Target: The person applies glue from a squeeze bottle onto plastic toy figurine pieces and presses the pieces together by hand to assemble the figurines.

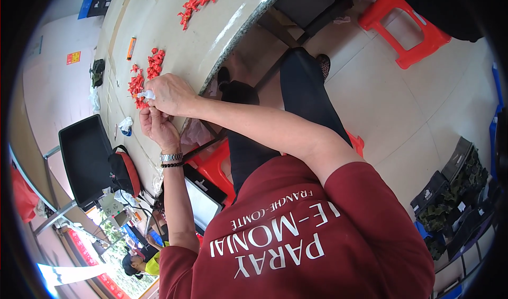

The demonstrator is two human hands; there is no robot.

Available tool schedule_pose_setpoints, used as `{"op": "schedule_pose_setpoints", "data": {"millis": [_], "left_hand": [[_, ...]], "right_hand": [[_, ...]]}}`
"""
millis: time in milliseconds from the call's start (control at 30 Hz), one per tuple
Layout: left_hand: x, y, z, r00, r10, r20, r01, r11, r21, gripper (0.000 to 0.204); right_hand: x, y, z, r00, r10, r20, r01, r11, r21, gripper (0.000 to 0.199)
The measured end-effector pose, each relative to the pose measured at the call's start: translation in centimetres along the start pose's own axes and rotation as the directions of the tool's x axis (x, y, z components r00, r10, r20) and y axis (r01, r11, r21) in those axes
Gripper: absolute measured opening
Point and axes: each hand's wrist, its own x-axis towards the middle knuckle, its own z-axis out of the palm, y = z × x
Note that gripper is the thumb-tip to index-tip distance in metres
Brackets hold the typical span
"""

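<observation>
Both my hands are close together over the table edge, beside a cluster of small red plastic figures (136,84). My right hand (172,93) is closed around a small whitish squeeze bottle (148,94), whose orange tip points left toward the red figures. Just below it, my left hand (160,131) has its thumb and fingers pinched together. What those fingers hold, if anything, is too small to make out. Another bunch of red figures (155,63) lies just beyond my right hand.
More red figures (189,10) lie farther along the table (159,23), with an orange tube (131,48) nearer. A black tray (84,158) and a red-black bag (124,171) stand at the left. A red stool (405,29) is on the floor; another person (151,262) appears lower left.
</observation>
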Motion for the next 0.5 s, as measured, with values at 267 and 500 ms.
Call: {"op": "schedule_pose_setpoints", "data": {"millis": [267, 500], "left_hand": [[0.1, -0.4, -1.4, 1.0, 0.002, 0.016, -0.001, 0.999, -0.054, 0.006], [0.7, -1.2, -1.4, 0.998, 0.012, 0.057, -0.004, 0.991, -0.135, 0.004]], "right_hand": [[-0.3, -0.5, 0.2, 1.0, -0.004, -0.019, 0.005, 1.0, 0.02, 0.017], [0.0, -0.4, 0.0, 1.0, 0.012, -0.016, -0.011, 0.998, 0.059, 0.014]]}}
